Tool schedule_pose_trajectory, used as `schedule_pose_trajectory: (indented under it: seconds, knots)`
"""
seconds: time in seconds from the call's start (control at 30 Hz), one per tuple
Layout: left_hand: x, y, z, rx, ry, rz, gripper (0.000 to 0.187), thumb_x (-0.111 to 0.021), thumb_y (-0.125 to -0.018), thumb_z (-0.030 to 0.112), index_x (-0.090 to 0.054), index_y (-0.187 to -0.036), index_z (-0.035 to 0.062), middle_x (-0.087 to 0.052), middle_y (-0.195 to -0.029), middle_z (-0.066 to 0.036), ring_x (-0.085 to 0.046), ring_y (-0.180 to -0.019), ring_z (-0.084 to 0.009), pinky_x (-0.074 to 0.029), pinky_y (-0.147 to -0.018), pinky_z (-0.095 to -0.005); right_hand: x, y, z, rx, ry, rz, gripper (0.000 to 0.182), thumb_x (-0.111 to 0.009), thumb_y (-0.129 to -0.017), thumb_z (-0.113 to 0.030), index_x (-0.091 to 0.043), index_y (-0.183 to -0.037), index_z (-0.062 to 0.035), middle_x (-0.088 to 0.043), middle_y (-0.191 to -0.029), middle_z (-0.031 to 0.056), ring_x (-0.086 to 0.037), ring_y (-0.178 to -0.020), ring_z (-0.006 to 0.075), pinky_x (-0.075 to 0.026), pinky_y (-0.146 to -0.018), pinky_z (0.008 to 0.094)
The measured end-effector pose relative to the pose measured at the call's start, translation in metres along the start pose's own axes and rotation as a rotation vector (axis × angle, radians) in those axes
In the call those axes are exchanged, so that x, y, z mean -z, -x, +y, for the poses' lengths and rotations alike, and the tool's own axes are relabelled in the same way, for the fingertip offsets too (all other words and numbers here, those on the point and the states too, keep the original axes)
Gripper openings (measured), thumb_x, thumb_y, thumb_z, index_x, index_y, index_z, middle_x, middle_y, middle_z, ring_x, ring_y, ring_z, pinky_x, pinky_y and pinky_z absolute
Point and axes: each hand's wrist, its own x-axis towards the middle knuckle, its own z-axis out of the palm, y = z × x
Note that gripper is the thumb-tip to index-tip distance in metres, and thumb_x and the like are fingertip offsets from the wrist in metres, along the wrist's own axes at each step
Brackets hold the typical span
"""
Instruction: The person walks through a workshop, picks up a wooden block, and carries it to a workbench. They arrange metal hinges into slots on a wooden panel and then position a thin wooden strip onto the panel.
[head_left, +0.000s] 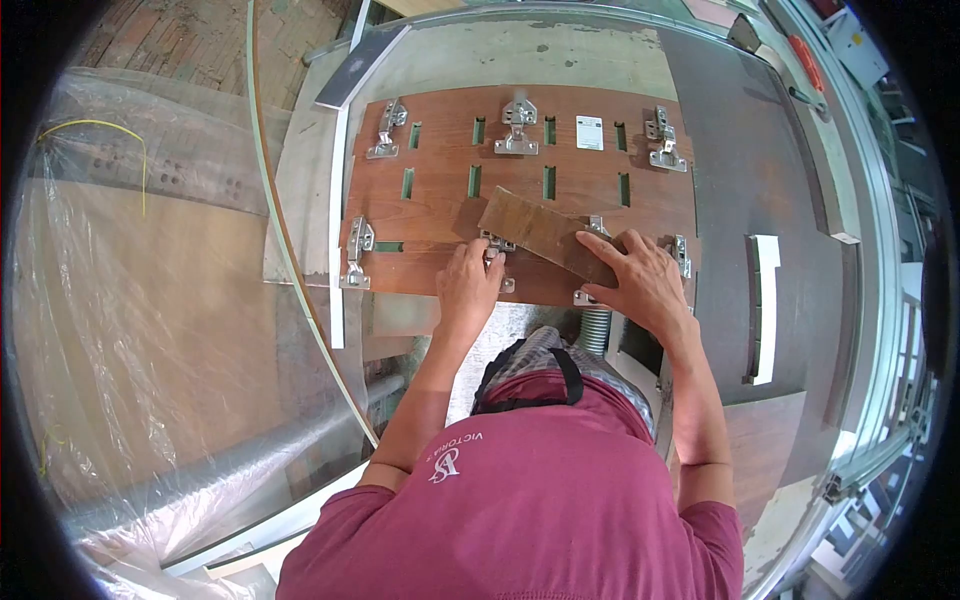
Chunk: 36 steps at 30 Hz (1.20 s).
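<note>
A reddish-brown wooden panel [440, 215] with slots lies in front of me, bearing several metal cabinet hinges such as the one at its top middle [517, 128]. My right hand [648, 280] grips the lower right end of a flat brown wood strip [540, 232], thumb and fingers closed on it. The strip slants across the panel, its other end up and to the left. My left hand [468, 288] has its fingertips closed around a hinge [496, 244] near the panel's front edge, just beside the strip. Part of that hinge is hidden by the fingers and the strip.
A white label [589, 133] is stuck on the panel. To the right, a white strip [765, 308] lies on a dark board [730, 190]. A red-handled tool [806, 62] rests at the far right. Clear plastic sheeting [120, 330] and a long thin edging strip [275, 205] are at the left.
</note>
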Motion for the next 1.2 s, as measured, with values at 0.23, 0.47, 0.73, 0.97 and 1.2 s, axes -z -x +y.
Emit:
schedule_pose_trajectory:
  seconds: [0.23,0.47,0.73,0.97,1.2]
  knots:
    - [-0.003,0.000,-0.003,-0.006,0.044,0.048,0.027,-0.060,-0.087,0.024,-0.057,-0.104,0.0029,-0.060,-0.089,-0.014,-0.060,-0.082,-0.0313,-0.046,-0.071,-0.0424,0.007,-0.002,-0.002,0.001,0.000,-0.040,0.065,-0.075,-0.071,-0.036,-0.051,-0.132,-0.0294,-0.055,-0.097,0.0099,-0.059,-0.091,0.0295,-0.049,-0.079,0.0405]
    - [-0.009,0.004,-0.004,0.070,0.104,0.000,0.038,-0.061,-0.085,0.031,-0.057,-0.114,0.0074,-0.058,-0.105,-0.013,-0.056,-0.102,-0.0331,-0.041,-0.081,-0.0491,0.010,-0.007,0.000,0.019,0.033,-0.015,0.065,-0.076,-0.071,-0.035,-0.052,-0.131,-0.0298,-0.057,-0.098,0.0093,-0.059,-0.092,0.0276,-0.048,-0.080,0.0405]
    - [0.048,0.005,-0.029,0.224,0.045,0.214,0.051,-0.062,-0.084,0.040,-0.052,-0.122,0.0088,-0.050,-0.119,-0.018,-0.047,-0.111,-0.0392,-0.037,-0.094,-0.0535,0.011,-0.024,-0.010,-0.007,-0.057,-0.037,0.069,-0.079,-0.067,-0.030,-0.052,-0.131,-0.0297,-0.058,-0.104,0.0063,-0.060,-0.098,0.0271,-0.049,-0.081,0.0405]
    - [0.079,0.000,-0.116,0.484,-0.049,0.431,0.057,-0.068,-0.080,0.034,-0.048,-0.127,0.0097,-0.048,-0.123,-0.016,-0.046,-0.115,-0.0356,-0.037,-0.095,-0.0502,0.015,-0.064,-0.054,0.093,-0.028,-0.080,0.070,-0.078,-0.067,-0.027,-0.052,-0.132,-0.0300,-0.058,-0.104,0.0069,-0.060,-0.098,0.0268,-0.049,-0.082,0.0403]
    - [0.082,-0.006,-0.142,0.619,0.024,0.405,0.043,-0.069,-0.079,0.030,-0.056,-0.116,0.0121,-0.053,-0.118,-0.012,-0.045,-0.117,-0.0333,-0.037,-0.095,-0.0496,0.007,-0.112,-0.109,0.216,-0.008,-0.145,0.069,-0.077,-0.068,-0.028,-0.052,-0.132,-0.0311,-0.058,-0.104,0.0077,-0.060,-0.097,0.0273,-0.049,-0.082,0.0401]
